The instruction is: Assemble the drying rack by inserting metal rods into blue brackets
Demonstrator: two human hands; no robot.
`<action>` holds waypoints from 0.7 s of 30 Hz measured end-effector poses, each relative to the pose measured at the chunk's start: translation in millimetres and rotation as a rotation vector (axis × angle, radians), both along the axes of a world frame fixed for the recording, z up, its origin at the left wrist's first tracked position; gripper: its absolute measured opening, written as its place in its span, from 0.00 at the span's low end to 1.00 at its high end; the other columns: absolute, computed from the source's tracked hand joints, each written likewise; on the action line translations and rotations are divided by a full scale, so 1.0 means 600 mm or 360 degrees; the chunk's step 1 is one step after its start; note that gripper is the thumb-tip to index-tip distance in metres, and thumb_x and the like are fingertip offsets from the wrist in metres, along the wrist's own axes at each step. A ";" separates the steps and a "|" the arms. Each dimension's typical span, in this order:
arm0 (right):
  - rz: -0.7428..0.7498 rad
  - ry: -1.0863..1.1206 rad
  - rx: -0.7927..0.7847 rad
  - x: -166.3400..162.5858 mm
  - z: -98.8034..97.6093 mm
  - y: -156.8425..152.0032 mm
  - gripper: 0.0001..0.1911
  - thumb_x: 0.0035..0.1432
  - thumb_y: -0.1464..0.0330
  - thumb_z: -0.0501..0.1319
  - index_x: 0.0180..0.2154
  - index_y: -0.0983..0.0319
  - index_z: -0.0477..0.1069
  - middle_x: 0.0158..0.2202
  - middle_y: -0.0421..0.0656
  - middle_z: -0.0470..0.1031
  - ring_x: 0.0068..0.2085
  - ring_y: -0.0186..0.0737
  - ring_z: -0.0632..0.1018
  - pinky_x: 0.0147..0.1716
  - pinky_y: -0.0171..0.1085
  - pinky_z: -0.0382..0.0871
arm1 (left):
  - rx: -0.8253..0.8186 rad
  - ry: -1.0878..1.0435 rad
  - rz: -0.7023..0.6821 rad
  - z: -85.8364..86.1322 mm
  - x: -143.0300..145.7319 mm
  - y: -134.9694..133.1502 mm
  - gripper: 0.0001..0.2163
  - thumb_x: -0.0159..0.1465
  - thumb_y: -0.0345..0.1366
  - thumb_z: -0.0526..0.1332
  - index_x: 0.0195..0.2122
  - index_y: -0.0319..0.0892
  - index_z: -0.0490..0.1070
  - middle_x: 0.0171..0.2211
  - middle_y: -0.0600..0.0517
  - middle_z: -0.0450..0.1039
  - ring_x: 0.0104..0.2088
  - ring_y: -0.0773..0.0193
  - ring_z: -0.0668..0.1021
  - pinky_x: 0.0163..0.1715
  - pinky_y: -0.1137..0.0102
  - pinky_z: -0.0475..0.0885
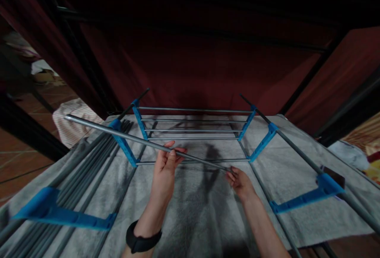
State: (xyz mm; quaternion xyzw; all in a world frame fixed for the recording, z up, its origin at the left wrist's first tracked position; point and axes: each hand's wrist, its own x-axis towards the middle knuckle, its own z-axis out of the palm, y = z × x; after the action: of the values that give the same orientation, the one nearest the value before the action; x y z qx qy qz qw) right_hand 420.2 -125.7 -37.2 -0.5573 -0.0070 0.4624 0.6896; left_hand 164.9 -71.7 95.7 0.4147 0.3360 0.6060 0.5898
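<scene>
A thin grey metal tube (133, 137) slants across the middle, its far left end raised. My left hand (168, 163) grips it near its middle, and my right hand (237, 180) pinches its right end. Both hands are above the cloth, between the two sides of a partly assembled rack. Blue plastic brackets (124, 147) join the long side tubes on the left, with matching blue brackets (263, 143) on the right. Several cross tubes (192, 130) span the far brackets, and one lower cross tube (219, 160) runs behind my hands. A black band (142, 239) is around my left wrist.
Several loose grey tubes (86, 174) lie side by side at the left, on a grey cloth surface (196, 222). A near-left blue bracket (65, 212) and a near-right one (308, 194) flank my arms. Dark frame bars and a dark red curtain (202, 71) stand behind.
</scene>
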 end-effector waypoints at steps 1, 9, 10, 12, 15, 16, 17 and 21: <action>0.0058 -0.0006 -0.0024 -0.010 0.000 0.002 0.04 0.47 0.71 0.65 0.29 0.60 0.72 0.26 0.40 0.77 0.27 0.37 0.78 0.31 0.36 0.77 | 0.0027 0.0013 -0.0019 -0.001 0.003 -0.002 0.19 0.63 0.44 0.62 0.53 0.43 0.64 0.39 0.48 0.75 0.44 0.58 0.79 0.49 0.60 0.73; 0.0484 -0.0456 -0.0067 -0.054 0.024 0.007 0.11 0.41 0.64 0.70 0.30 0.60 0.78 0.33 0.43 0.81 0.34 0.38 0.77 0.30 0.33 0.69 | 0.0475 0.0109 0.0123 0.043 -0.016 -0.019 0.18 0.68 0.42 0.56 0.57 0.45 0.65 0.33 0.52 0.70 0.37 0.63 0.76 0.45 0.63 0.74; 0.0478 -0.0469 -0.0007 -0.057 0.028 0.007 0.12 0.40 0.64 0.70 0.31 0.60 0.78 0.33 0.43 0.81 0.34 0.38 0.77 0.30 0.33 0.68 | 0.0534 0.0164 0.0176 0.053 -0.024 -0.023 0.17 0.68 0.42 0.56 0.57 0.45 0.66 0.31 0.53 0.69 0.35 0.64 0.75 0.43 0.65 0.74; 0.0496 -0.0419 0.0101 -0.059 0.037 0.006 0.13 0.39 0.63 0.71 0.31 0.60 0.78 0.32 0.44 0.81 0.32 0.38 0.77 0.29 0.33 0.67 | 0.0620 0.0326 0.0277 0.069 -0.038 -0.032 0.16 0.68 0.41 0.56 0.55 0.44 0.68 0.30 0.54 0.69 0.31 0.65 0.74 0.37 0.68 0.72; 0.0523 -0.0313 0.0207 -0.058 0.052 0.007 0.14 0.36 0.65 0.73 0.29 0.61 0.78 0.30 0.45 0.81 0.29 0.38 0.77 0.29 0.34 0.67 | 0.0700 0.0662 0.0342 0.077 -0.050 -0.041 0.15 0.67 0.41 0.59 0.53 0.45 0.70 0.31 0.53 0.71 0.29 0.66 0.73 0.33 0.70 0.70; 0.0516 -0.0296 0.0231 -0.057 0.056 0.008 0.14 0.36 0.65 0.73 0.29 0.61 0.78 0.30 0.45 0.81 0.29 0.38 0.77 0.29 0.35 0.68 | 0.0747 0.0781 0.0336 0.074 -0.050 -0.040 0.14 0.66 0.41 0.60 0.52 0.45 0.71 0.33 0.53 0.73 0.30 0.65 0.74 0.33 0.70 0.70; 0.0497 -0.0287 0.0241 -0.055 0.060 0.009 0.14 0.35 0.65 0.73 0.29 0.61 0.77 0.30 0.45 0.81 0.29 0.38 0.77 0.29 0.35 0.68 | 0.0813 0.0904 0.0321 0.070 -0.049 -0.039 0.13 0.66 0.41 0.60 0.51 0.46 0.72 0.35 0.52 0.74 0.32 0.64 0.75 0.34 0.70 0.70; 0.0399 -0.0284 0.0232 -0.046 0.067 0.011 0.15 0.36 0.65 0.72 0.30 0.61 0.77 0.29 0.45 0.81 0.29 0.38 0.77 0.29 0.35 0.68 | 0.1165 0.1322 0.0139 0.041 -0.035 -0.020 0.12 0.66 0.41 0.59 0.49 0.48 0.74 0.42 0.50 0.75 0.42 0.58 0.77 0.42 0.67 0.71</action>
State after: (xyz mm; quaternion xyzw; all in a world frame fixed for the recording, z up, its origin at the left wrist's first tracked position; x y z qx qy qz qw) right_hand 392.8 -119.3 2.9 -0.5393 -0.1713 0.4917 0.6619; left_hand 144.1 -84.0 120.5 0.7824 0.3246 0.4926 0.1994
